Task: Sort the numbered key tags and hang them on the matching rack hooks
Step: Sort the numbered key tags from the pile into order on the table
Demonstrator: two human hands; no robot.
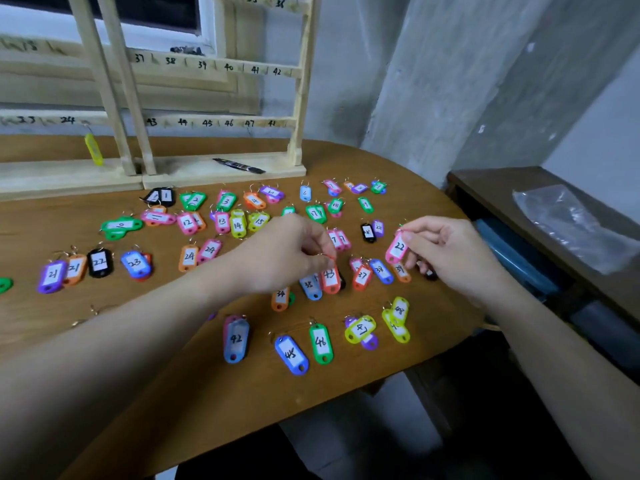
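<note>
A pink tag 22 [396,248] is pinched by its ring in the right hand [446,251], raised above the table [242,382]. A red tag, seemingly 43 [330,278], is pinched in the left hand [287,252], other tags lying sorted below the rack [214,123]

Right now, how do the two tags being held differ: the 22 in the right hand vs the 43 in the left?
The pink tag 22 hangs tilted, lifted above the table; the orange-red tag 43 hangs nearly upright, low among the lying tags. The right hand pinches 22 at its top; the left hand pinches 43 by its ring. Both are plastic tags with white handwritten labels.
</note>
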